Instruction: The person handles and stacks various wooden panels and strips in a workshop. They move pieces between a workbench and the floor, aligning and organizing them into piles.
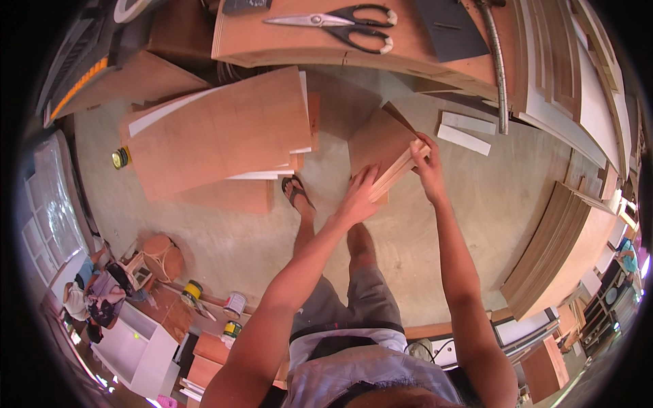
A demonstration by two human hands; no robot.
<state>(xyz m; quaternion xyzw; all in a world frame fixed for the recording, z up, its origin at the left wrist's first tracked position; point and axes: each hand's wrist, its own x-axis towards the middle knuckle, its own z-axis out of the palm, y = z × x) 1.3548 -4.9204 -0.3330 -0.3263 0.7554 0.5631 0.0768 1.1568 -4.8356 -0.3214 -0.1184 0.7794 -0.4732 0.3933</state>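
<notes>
In front of my legs I hold a few brown plywood panels (379, 139), kept together with their pale layered edges (396, 175) toward me. My left hand (360, 192) is closed on the near-left end of these edges. At the upper right end, my right hand (428, 166) grips the panels, with the thumb near the corner. The lower part of the panels is partly hidden by my hands, so I cannot tell whether they touch the floor.
A pile of plywood and white boards (224, 136) lies on the floor at left. Ahead, a workbench (272, 44) carries large scissors (333, 24) and a dark sheet (449, 30). White strips (466, 132) lie at right, near stacked panels (558, 238). Paint cans (235, 304) stand behind left.
</notes>
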